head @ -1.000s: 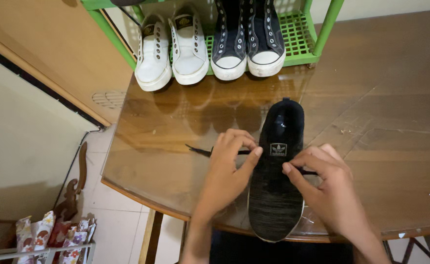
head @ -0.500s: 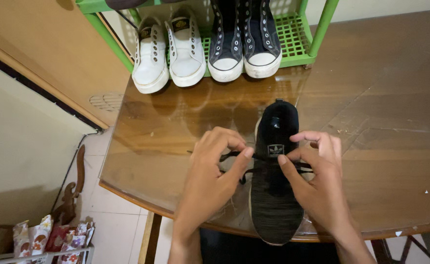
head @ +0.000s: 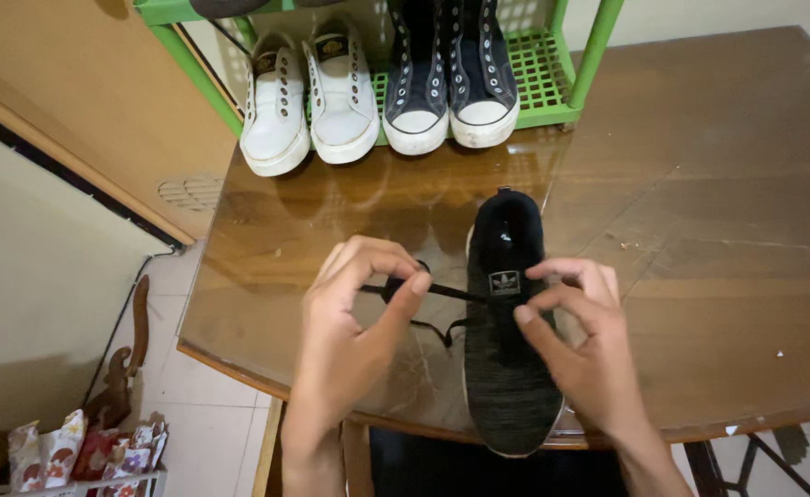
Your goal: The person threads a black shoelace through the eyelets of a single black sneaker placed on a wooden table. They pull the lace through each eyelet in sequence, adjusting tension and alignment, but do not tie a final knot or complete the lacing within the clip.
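A black knit shoe [head: 508, 359] lies on the glass-topped wooden table [head: 718, 230], toe toward me and heel toward the rack. My left hand [head: 354, 340] pinches the black shoelace [head: 442, 294] just left of the shoe, with the lace stretched from its fingers to the tongue. My right hand [head: 578, 340] rests on the shoe's right side, thumb and forefinger pinched at the eyelet area beside the tongue label. The lace end under my right fingers is hidden.
A green rack [head: 552, 64] at the table's far edge holds a pair of white sneakers [head: 308, 97] and a pair of dark high-tops [head: 446, 83], all without laces. A basket of patterned packets [head: 83, 451] stands on the tiled floor at lower left.
My left hand has drawn the lace out to the left, away from the shoe. My right hand stays pinched at the shoe's right side. The view has shifted slightly.
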